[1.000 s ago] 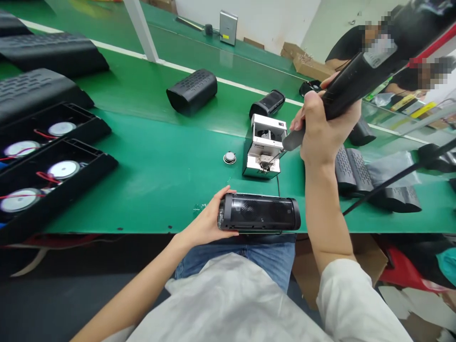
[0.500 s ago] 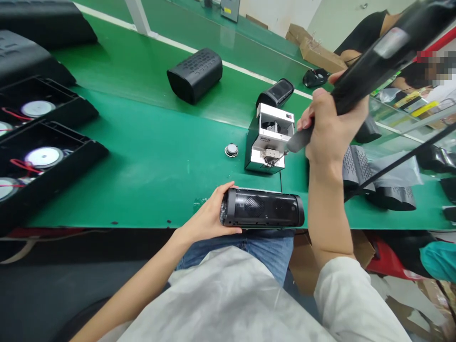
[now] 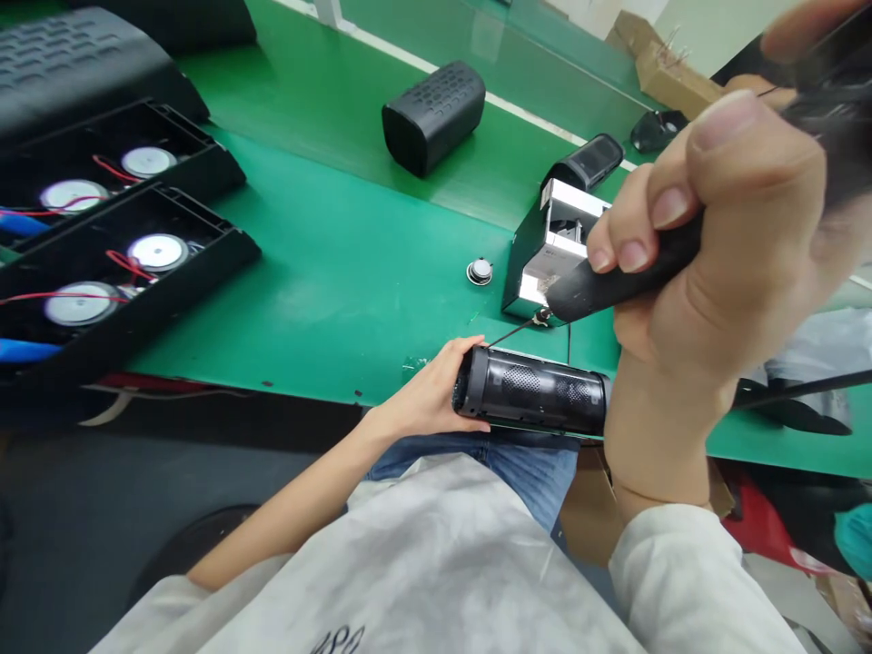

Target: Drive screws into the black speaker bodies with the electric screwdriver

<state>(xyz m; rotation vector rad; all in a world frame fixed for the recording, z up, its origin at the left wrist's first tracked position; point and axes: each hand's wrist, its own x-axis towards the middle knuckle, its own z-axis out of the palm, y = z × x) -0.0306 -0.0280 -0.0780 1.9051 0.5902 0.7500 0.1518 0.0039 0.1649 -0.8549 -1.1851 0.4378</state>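
evidently the black speaker [image 3: 541, 388] lay at the near edge of the worktop [image 3: 327, 300], its long axis running left to right, roughly along that edge. the left hand [image 3: 438, 389] was the nearer, wrapped around its left end. the right hand [image 3: 732, 232] clasped a black driver [image 3: 606, 286]; from there the speaker lay leftward and toward the body, the thin bit [image 3: 512, 334] slanting to its far left corner, contact unclear.

A green bench [image 3: 320, 272] stretches across the room, with a white strip [image 3: 524, 112] running lengthwise and a pale post [image 3: 328, 13] standing at that strip. A light wall [image 3: 708, 32] rises beyond. The floor [image 3: 68, 509] is dark grey. Soft light reflects off the bench.
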